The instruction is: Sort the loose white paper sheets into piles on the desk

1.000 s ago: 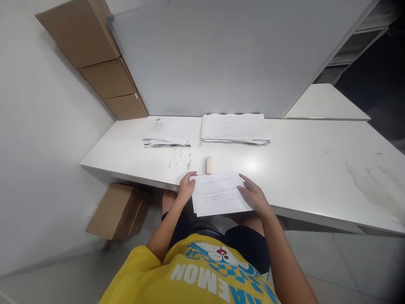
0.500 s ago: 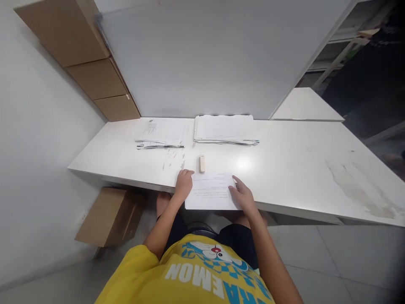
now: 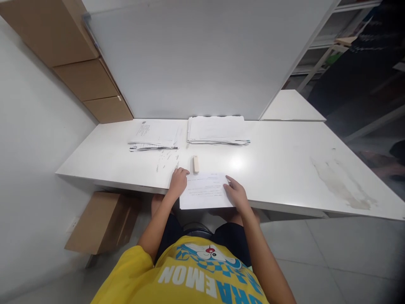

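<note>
Yellow T-shirt (image 3: 190,259) nearest, well this side of cream block (image 3: 195,164). Printed sheets (image 3: 202,196) just nr side of block, part on bench (image 3: 278,164), part past its front edge; can't tell if touching block. L hand (image 3: 179,181) nr-L of block, grip curled in on sheets' L edge, index out at top corner, other fingertips unclear. R hand (image 3: 237,195) nr-R of block, grip closed on sheets' R edge, thumb + index w/ small gap btwn. Lower carton (image 3: 95,221) L of block, below bench. L paper pile (image 3: 158,131) beyond & L of block; R paper pile (image 3: 217,128) beyond, bit R. Farther past block, white panel (image 3: 196,59); stacked cartons (image 3: 85,80) far L.
</note>
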Available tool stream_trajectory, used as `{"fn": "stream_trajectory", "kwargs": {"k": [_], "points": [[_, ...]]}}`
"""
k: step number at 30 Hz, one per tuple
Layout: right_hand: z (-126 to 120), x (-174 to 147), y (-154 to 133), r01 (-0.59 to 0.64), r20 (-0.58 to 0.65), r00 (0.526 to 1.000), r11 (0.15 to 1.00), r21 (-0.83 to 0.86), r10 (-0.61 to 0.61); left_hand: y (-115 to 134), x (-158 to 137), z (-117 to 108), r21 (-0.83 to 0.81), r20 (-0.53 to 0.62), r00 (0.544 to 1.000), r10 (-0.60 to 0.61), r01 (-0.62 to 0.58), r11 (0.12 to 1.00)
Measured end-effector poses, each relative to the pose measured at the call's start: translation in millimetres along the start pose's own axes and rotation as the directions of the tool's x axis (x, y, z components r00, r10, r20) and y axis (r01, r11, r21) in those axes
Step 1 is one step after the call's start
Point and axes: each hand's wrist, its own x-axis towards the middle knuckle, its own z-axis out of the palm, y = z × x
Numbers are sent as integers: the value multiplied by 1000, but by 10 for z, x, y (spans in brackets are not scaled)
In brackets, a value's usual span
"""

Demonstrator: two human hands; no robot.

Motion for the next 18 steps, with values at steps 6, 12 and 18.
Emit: {"fn": "stream_trajectory", "kwargs": {"k": [6,12,18], "points": [[46,75,-14,3,-41,999,998,56,-1,66,96,-27,52,-129,990,54,-47,998],[126,102,-27,71,-163,985,995,69,-59,43,141,-74,35,-41,904,426,-425,905],[193,222,1,106,-203,976,988,116,-81,-119,263,-15,105,-74,862,502,-494,863]]}}
